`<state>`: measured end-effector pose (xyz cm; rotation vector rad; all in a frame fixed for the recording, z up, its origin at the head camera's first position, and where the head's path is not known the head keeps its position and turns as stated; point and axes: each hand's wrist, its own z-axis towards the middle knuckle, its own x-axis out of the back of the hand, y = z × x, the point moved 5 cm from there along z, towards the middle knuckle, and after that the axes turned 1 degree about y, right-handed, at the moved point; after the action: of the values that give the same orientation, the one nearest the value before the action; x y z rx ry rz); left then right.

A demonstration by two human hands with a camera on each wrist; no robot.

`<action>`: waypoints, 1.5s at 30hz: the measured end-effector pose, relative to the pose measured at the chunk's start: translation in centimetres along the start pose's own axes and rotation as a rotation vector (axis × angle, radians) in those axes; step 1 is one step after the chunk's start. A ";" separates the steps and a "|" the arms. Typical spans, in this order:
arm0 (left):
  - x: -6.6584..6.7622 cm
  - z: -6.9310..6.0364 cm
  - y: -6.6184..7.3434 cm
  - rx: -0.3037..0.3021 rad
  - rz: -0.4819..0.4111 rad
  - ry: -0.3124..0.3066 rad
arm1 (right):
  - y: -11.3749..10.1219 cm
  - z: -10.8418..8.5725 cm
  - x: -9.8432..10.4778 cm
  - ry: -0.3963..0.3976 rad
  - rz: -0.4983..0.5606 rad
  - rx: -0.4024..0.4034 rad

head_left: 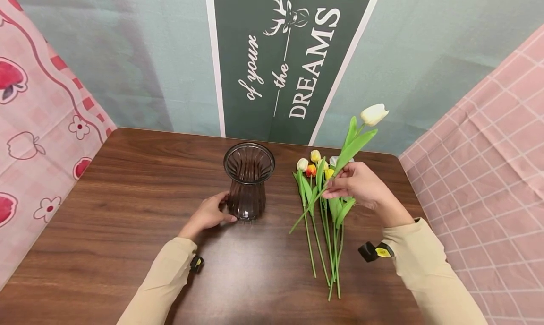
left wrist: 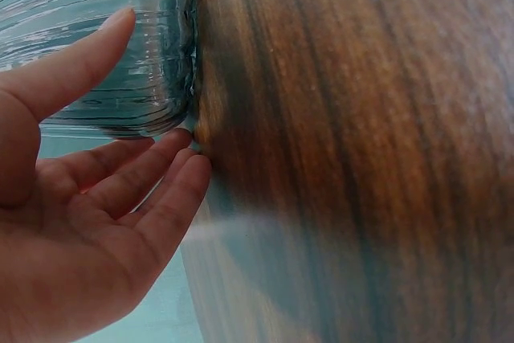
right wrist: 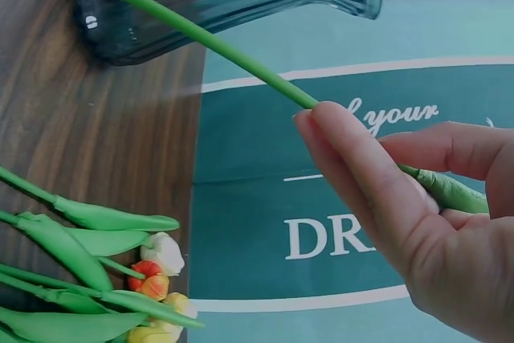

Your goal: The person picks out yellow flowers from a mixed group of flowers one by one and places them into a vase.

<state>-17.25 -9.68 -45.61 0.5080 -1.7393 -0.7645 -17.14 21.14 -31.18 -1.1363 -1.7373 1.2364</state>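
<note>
A dark translucent ribbed vase (head_left: pixel 247 192) stands upright on the wooden table. My left hand (head_left: pixel 211 211) touches its lower left side, thumb at the front and fingers behind; in the left wrist view the hand (left wrist: pixel 112 190) lies along the vase base (left wrist: pixel 152 54) with fingers relaxed. My right hand (head_left: pixel 357 185) pinches the green stem of a white tulip (head_left: pixel 374 115), holding it tilted above the other flowers, bloom up and to the right. In the right wrist view, the stem (right wrist: pixel 201 36) passes between the fingers of my right hand (right wrist: pixel 401 198), its end in front of the vase.
Several tulips with white, yellow and orange-red blooms (head_left: pixel 311 170) lie on the table (head_left: pixel 127 211) right of the vase, stems toward the front edge. A green cloth with white lettering (head_left: pixel 314 65) hangs behind, and pink patterned cloths (head_left: pixel 480 174) hang at both sides.
</note>
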 end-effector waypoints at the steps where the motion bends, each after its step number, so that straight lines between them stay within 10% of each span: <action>1: 0.0 0.0 0.0 0.001 0.001 0.000 | -0.2 0.0 0.0 -0.004 0.002 0.001; 45: 0.2 0.0 0.3 -0.017 -0.001 0.006 | -5.2 0.5 0.1 -0.246 0.237 0.103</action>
<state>-17.33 -9.56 -45.27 0.4997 -1.7256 -0.7768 -18.93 20.22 -26.38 -1.1954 -1.7269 1.6503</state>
